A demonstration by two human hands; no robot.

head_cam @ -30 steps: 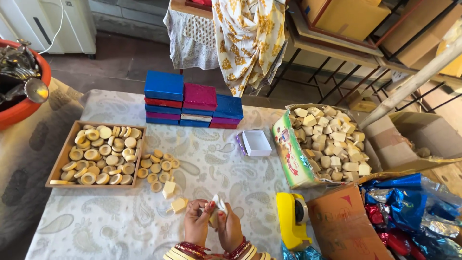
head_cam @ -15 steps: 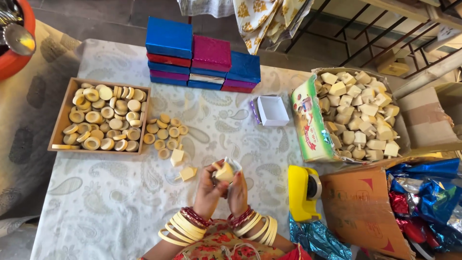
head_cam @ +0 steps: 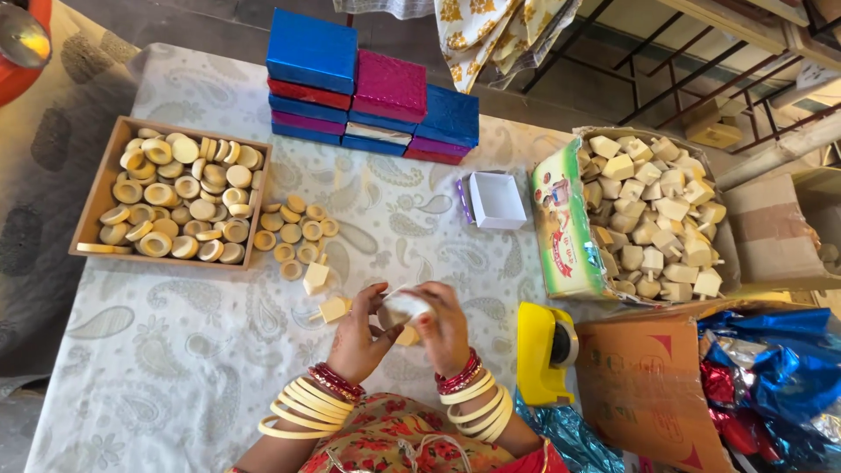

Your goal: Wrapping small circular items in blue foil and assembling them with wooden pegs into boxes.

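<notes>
Cream-coloured and round, a small disc [head_cam: 405,307] is pinched between both hands just above the patterned tablecloth [head_cam: 175,385]; the left hand [head_cam: 361,337] curls its fingers round one side, the right hand [head_cam: 445,328] closes on the other. Two pale cubes [head_cam: 324,293] lie just beside the left hand, with loose rings [head_cam: 293,236] and a wooden tray [head_cam: 96,188] of rings beyond. A yellow tape dispenser [head_cam: 543,350] stands near the right.

A matt paisley-printed cloth [head_cam: 175,385] covers the counter, and at the upper left of the frame a plain wooden tray [head_cam: 92,208] holds smooth, pale rings [head_cam: 180,188] with a dull sheen. The stacked boxes [head_cam: 372,96] at the top glitter in blue and pink foil. At the lower right the cardboard carton [head_cam: 644,385] looks rough and dull beside crinkled, glossy foil wrap [head_cam: 780,368] and a shiny yellow plastic tape dispenser [head_cam: 539,350].
</notes>
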